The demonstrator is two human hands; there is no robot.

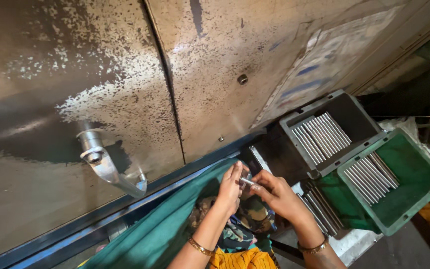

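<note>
Metal pin: a short silvery rod (246, 181) sits between the two hands, above the person's lap and just in front of the blue edge of the steel desk (125, 74).
Left hand: the left hand (230, 189) is closed to a pinch, thumb and fingertips on the near end of the rod, the other fingers curled; a gold bangle (199, 246) circles the wrist.
Right hand: the right hand (277, 195) is also closed on the rod, fingertips gripping its far end, palm turned down; a second bangle (313, 247) is on this wrist.
Lap: a green cloth (165, 224) covers it, with patterned fabric and an orange fold beneath the forearms.
Grey tray: a dark grey plastic tray (347, 107) stands to the right of the hands, a row of long metal rods (320, 137) lying side by side in it.
Green tray: a green plastic tray (414, 169) touches the grey one on its right corner and holds another row of rods (373, 178).
Loose rods: more rods (319, 209) lie just beside the right wrist, under the trays' near edge.
Bracket: a shiny metal bracket (106, 164) juts from the worn, speckled steel surface, well apart to the left of the hands.
</note>
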